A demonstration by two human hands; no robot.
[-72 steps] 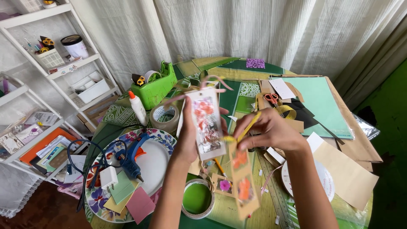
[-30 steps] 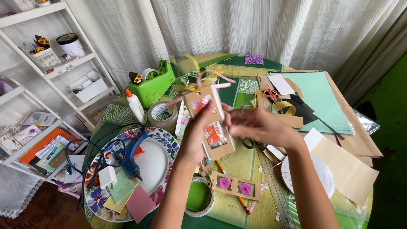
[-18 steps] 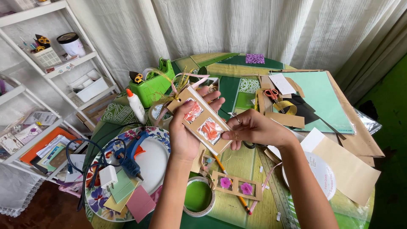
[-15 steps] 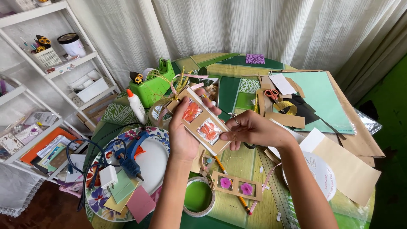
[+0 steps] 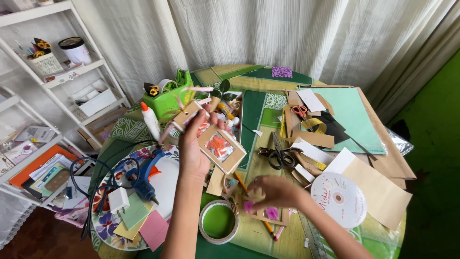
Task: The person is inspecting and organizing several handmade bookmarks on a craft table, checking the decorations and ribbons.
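Cardboard frame strip [image 5: 218,146] sits raised above the table in your left hand [image 5: 191,151], with the fingers closed around its upper part and the panel with the orange picture hanging just right of your palm, tilted. Your right hand [image 5: 273,192] is low and near you, fingers curled down onto a smaller cardboard piece with pink flowers [image 5: 268,213] lying on the table. A roll of tape [image 5: 218,221] lies just left of that piece, and black scissors [image 5: 278,153] lie farther back.
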